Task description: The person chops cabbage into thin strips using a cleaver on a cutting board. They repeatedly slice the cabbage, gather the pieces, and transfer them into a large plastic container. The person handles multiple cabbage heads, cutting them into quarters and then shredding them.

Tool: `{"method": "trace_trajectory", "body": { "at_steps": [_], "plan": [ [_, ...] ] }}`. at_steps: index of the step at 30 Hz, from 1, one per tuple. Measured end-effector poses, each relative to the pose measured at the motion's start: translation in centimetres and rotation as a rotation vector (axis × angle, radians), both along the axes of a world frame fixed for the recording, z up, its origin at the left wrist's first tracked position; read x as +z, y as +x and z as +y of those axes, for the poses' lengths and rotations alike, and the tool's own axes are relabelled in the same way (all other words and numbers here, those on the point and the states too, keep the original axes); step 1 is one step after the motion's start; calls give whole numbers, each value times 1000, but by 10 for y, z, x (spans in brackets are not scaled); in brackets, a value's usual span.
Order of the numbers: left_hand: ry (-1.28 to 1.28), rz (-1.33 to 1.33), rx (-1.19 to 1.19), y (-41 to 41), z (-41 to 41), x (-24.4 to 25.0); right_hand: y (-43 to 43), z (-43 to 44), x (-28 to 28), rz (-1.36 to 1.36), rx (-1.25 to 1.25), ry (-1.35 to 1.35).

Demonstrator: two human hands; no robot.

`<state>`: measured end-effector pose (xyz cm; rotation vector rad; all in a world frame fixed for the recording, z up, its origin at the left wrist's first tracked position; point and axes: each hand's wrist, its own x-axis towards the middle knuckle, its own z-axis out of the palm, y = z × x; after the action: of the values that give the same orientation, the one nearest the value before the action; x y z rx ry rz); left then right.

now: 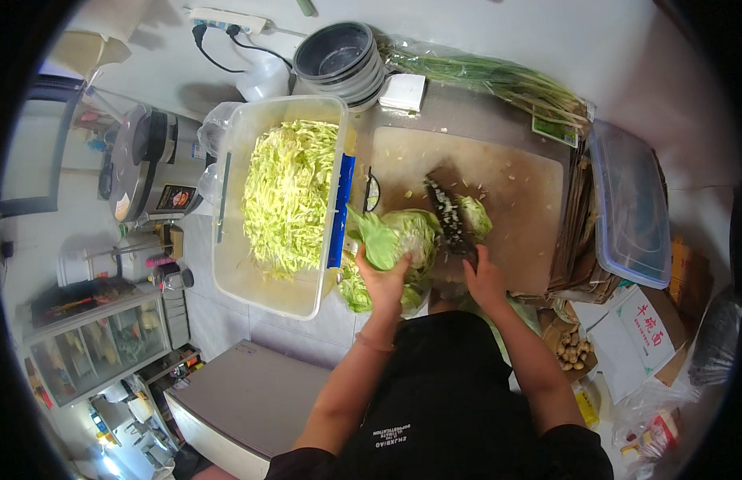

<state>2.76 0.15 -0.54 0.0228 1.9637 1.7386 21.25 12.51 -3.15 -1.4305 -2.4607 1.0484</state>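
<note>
My left hand (384,279) grips a cabbage (416,240), thumb on its near side and a loose green leaf bent up at its left. In my right hand (486,281) is the handle of a kitchen knife (447,210); its broad dark blade has pale cabbage bits stuck to it. Right of the blade, a smaller cabbage piece (476,217) lies on the cutting board (521,198) among scattered shreds. To the left, a clear plastic bin (275,300) with blue latches holds a heap of shredded cabbage (290,198). More cabbage (354,288) shows below my left hand, partly hidden.
Stacked black plastic bowls (335,54) and bagged green onions (479,72) stand along the wall, near a power strip (227,21). Flattened cardboard (575,228) and a clear lid (632,204) edge the right side. A low cabinet (257,396) is at lower left.
</note>
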Motion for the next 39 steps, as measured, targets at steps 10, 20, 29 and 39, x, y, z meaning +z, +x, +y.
{"method": "trace_trajectory", "body": {
  "at_steps": [10, 20, 29, 39],
  "plan": [
    [186, 74, -422, -58, 66, -41, 12, 37, 112, 251, -5, 180],
    [-288, 1204, -324, -10, 61, 51, 46, 38, 90, 485, -254, 36],
    [-453, 786, -793, -1, 270, 82, 115, 23, 81, 280, -549, 53],
    [-664, 1119, -574, -48, 202, 28, 95, 57, 9, -292, -291, 252]
  ]
}}
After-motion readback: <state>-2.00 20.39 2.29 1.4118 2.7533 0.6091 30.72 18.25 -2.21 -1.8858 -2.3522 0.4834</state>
